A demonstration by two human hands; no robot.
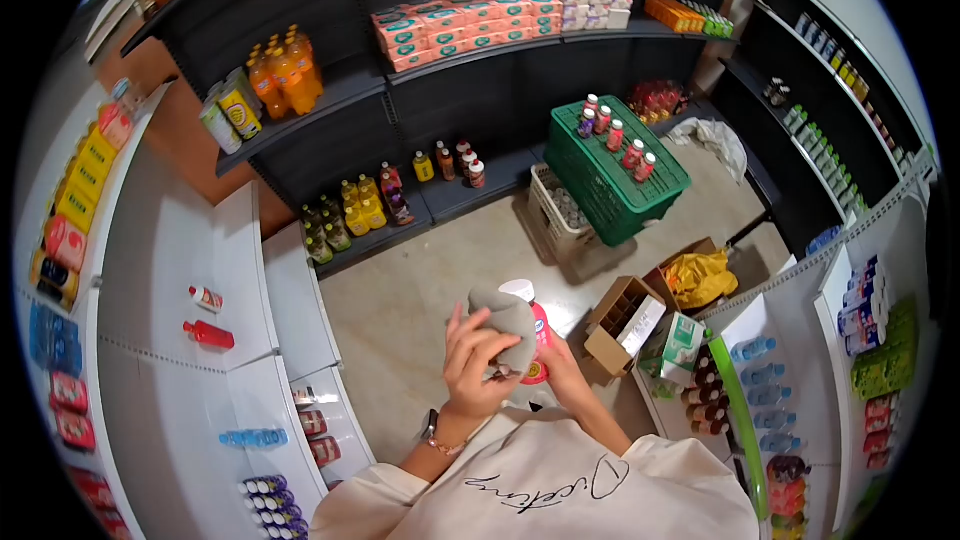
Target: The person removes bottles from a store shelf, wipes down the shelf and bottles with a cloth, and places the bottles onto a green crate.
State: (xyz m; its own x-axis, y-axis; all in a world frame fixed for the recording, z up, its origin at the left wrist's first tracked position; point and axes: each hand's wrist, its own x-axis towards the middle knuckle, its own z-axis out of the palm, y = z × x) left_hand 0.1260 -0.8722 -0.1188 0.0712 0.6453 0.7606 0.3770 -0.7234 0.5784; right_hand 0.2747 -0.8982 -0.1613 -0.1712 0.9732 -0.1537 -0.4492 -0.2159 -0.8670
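Observation:
Close in front of my chest, my right hand (565, 375) grips a pink-red bottle (541, 330) with a white cap, which stands roughly upright. My left hand (472, 368) has its fingers curled over a grey cloth (508, 316). The cloth lies against the bottle's left side and covers part of it. My left fingertips show on the cloth, while most of my right fingers are hidden behind the bottle. A dark watch (430, 427) and a bracelet are on my left wrist.
A green crate (625, 190) with several small bottles on top stands ahead, beside a white basket (545, 225). Cardboard boxes (610, 328) and a yellow bag (700, 278) sit at right. Stocked shelves surround me; dark ones (350, 80) run along the back.

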